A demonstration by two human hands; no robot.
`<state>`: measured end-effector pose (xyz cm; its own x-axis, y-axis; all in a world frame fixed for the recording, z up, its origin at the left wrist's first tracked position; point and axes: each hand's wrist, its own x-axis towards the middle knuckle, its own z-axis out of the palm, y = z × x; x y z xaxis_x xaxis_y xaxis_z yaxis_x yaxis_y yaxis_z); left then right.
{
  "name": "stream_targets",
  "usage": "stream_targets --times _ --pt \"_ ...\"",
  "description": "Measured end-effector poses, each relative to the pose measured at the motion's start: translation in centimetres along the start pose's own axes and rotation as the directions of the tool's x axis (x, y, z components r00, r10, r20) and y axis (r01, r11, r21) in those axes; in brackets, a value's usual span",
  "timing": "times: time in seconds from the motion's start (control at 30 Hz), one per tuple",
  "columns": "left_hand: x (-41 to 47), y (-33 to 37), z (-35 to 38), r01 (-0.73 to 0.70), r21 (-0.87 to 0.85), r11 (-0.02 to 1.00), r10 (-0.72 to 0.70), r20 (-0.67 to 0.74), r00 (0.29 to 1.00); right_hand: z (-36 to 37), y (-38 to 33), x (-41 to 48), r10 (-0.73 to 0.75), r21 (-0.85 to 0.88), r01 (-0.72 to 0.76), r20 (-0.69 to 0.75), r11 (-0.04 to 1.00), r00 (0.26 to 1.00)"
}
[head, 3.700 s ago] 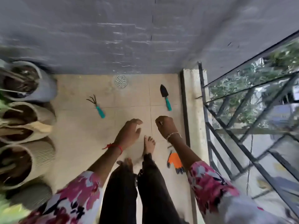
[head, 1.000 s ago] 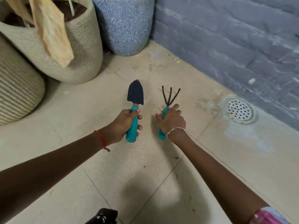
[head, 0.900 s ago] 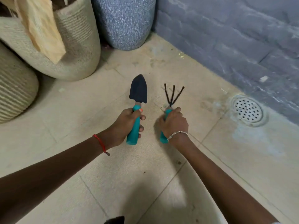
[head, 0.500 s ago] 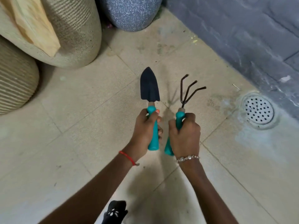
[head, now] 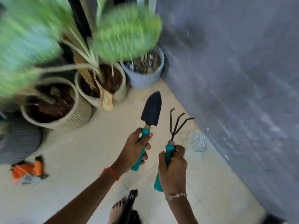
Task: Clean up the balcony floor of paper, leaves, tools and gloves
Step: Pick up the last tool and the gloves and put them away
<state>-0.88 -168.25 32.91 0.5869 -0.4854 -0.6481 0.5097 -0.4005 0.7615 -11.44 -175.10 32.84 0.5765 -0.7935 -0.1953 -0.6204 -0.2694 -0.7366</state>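
Teal-handled tools are both off the floor. The left hand has its grip wrapped tight round the trowel, and the right hand's grip clamps the hand rake. Both are held up near the drain. Stowing them looks like the next step. Orange gloves lie on the floor well apart from the drain, not yet collected.

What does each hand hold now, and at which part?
The left hand grips the trowel by its teal handle; the right hand grips the hand rake by its teal handle.
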Motion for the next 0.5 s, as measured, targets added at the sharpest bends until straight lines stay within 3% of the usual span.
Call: stream_targets --times 0.23,0.33,0.5 --pt "-16.9 20.0 -2.2 -0.087 0.128 0.988 0.082 0.042 0.996 -14.3 -20.8 -4.9 -0.090 0.001 0.090 0.073 0.996 0.993" --pt "-24.3 25.0 -3.8 -0.127 0.127 0.984 0.129 -0.008 0.992 -18.4 -27.3 -8.5 -0.153 0.006 0.153 0.075 0.988 0.985" --pt "-36.7 28.0 -8.0 -0.172 0.013 0.985 0.172 -0.114 0.978 -22.9 -34.1 -16.3 -0.404 -0.038 0.412 0.141 0.910 0.904"
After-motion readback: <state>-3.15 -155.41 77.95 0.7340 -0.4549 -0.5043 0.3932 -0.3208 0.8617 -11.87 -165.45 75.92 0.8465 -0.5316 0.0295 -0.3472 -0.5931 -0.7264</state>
